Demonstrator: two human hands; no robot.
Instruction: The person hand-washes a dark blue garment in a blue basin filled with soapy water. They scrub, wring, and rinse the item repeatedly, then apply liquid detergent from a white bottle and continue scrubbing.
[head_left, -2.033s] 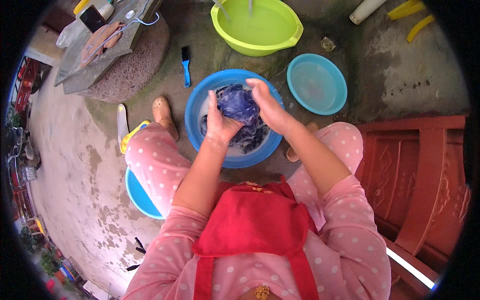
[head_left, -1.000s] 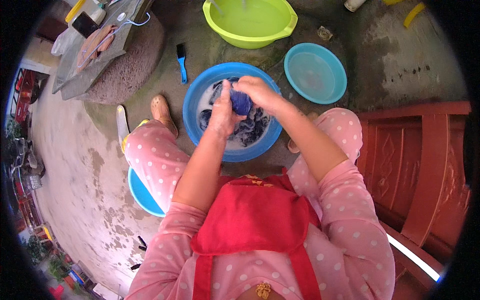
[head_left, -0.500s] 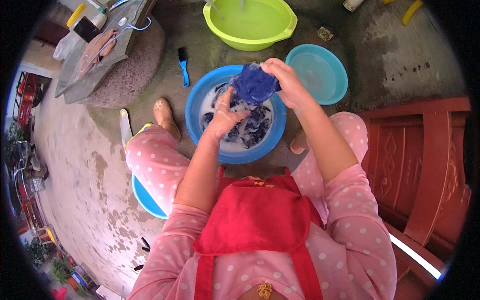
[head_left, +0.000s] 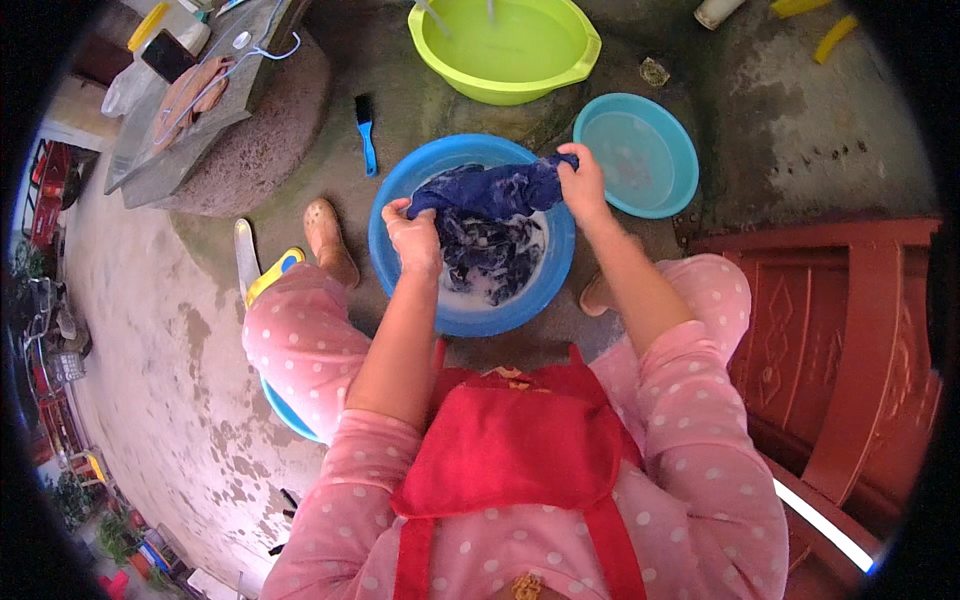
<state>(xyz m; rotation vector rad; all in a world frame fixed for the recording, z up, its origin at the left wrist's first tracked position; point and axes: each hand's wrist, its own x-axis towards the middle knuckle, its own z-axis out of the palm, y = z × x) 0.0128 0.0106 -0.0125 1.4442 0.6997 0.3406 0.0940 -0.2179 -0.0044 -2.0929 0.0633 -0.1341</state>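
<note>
A wet dark blue cloth (head_left: 487, 191) is stretched sideways over a blue basin (head_left: 392, 288). My left hand (head_left: 411, 236) grips its left end near the basin's left rim. At the other end, my right hand (head_left: 584, 183) pinches the cloth above the right rim. Whether the cloth is a garment, I cannot tell. Beneath it, dark patterned wet fabric (head_left: 490, 262) lies in whitish, soapy water.
A teal basin (head_left: 640, 205) of cloudy water stands right of the blue one, and a yellow-green tub (head_left: 510, 92) behind. A blue-handled brush (head_left: 368, 140) and insoles (head_left: 272, 276) lie to the left. A stone slab table (head_left: 190, 165) stands far left; red wooden furniture (head_left: 800, 330) is at right.
The bunched blue cloth has been spread out lengthwise. My left hand has moved left and closed on one end; my right hand has come down slightly, still holding the other.
</note>
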